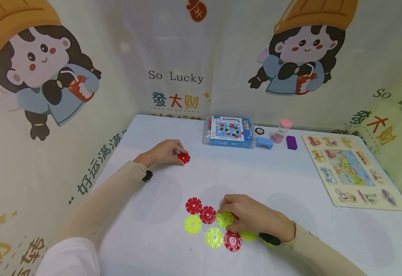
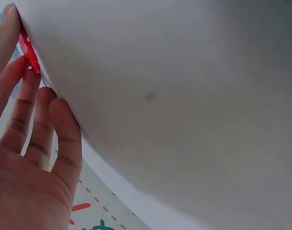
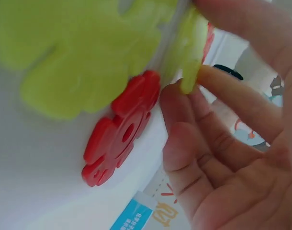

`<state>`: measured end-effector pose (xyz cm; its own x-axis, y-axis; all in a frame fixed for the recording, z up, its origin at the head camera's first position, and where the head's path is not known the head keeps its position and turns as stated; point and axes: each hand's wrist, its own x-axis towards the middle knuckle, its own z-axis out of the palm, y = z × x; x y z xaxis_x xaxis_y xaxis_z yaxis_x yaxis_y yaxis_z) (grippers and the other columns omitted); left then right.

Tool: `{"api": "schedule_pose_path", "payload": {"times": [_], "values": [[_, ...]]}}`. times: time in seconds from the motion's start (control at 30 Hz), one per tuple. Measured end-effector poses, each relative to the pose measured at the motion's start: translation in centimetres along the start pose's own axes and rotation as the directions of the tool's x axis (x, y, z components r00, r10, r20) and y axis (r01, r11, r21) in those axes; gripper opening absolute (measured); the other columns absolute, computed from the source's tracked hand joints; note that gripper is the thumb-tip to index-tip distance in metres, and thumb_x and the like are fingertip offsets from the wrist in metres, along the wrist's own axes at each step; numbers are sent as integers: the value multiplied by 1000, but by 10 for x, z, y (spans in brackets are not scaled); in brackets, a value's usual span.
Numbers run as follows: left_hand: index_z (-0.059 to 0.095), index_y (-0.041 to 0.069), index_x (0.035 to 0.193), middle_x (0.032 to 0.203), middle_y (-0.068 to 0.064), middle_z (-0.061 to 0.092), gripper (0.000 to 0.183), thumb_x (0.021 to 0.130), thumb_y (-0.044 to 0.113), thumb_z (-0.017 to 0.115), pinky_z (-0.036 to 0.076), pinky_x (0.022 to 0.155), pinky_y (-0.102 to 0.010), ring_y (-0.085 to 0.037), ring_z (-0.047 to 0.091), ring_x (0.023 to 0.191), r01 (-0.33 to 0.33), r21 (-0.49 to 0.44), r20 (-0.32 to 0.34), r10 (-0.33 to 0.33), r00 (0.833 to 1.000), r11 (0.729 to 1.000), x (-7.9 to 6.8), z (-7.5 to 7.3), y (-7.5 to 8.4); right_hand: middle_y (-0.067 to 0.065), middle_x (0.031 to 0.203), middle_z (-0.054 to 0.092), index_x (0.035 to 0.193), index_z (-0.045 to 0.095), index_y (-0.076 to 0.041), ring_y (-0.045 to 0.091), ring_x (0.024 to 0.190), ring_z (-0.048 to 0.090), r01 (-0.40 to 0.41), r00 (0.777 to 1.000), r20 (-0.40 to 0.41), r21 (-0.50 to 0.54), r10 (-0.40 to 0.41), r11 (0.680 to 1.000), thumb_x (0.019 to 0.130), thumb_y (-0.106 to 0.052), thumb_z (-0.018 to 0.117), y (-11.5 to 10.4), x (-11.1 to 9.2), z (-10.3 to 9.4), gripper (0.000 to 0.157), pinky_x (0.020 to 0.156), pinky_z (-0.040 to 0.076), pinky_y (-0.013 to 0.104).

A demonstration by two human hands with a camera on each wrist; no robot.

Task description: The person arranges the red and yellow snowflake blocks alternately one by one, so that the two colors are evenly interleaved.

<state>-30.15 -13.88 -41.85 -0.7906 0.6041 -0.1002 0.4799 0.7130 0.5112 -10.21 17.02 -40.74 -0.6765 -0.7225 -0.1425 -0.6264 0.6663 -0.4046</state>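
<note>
My left hand point(image 1: 164, 152) pinches a red notched disc point(image 1: 184, 158) at the table's back left, between thumb and fingers. That red disc point(image 2: 28, 50) shows edge-on in the left wrist view, flat against the tabletop. Nearer the front, my right hand point(image 1: 252, 216) grips a yellow-green notched disc point(image 1: 224, 219) by its edge. In the right wrist view, this yellow-green disc point(image 3: 188, 72) lies between thumb and fingers. Beside it are red discs point(image 1: 208, 215) and yellow-green discs point(image 1: 192, 224). The right hand and wrist partly cover other discs.
Along the back stand a boxed molecule set point(image 1: 229, 132), a blue arch block point(image 1: 264, 143), a pink-capped sand timer point(image 1: 282, 131) and a purple block point(image 1: 291, 142). A wooden picture puzzle board point(image 1: 332, 180) lies at the right. Patterned cloth walls border the white table point(image 1: 159, 237).
</note>
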Motion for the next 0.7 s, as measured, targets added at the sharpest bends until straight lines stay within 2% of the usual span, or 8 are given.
{"api": "schedule_pose_path", "payload": {"times": [0.17,0.33,0.53,0.7], "values": [[69,22,117,104,5,60,50,71,36,82,46,76,-27,-16,53,91,-2,28,-9,2,1000,1000,0,2,0,-9,100,63,107,72,-24,2,82,53,37,998,-47,-70,-41,997,70,-38,79,0,2,1,40,74,49,20],[68,24,119,104,6,59,50,72,37,81,47,77,-27,-15,53,93,28,45,-7,-28,1000,999,0,4,2,-9,101,63,108,72,-27,2,81,54,34,999,-31,-132,-38,991,70,-41,77,-3,4,3,41,76,51,23],[67,24,119,106,5,59,50,73,36,81,48,79,-28,-16,53,95,29,54,-8,-29,1000,998,0,4,4,-8,106,56,114,69,-29,5,87,51,3,999,48,-30,-2,1000,70,-30,81,-7,2,-1,46,76,51,19],[68,24,119,106,5,59,51,72,35,82,47,79,-29,-16,53,94,49,57,-13,-49,999,997,1,4,4,-9,102,58,110,71,-27,4,83,52,-7,999,38,29,5,1000,69,-31,82,-1,3,-6,43,70,49,16]]}}
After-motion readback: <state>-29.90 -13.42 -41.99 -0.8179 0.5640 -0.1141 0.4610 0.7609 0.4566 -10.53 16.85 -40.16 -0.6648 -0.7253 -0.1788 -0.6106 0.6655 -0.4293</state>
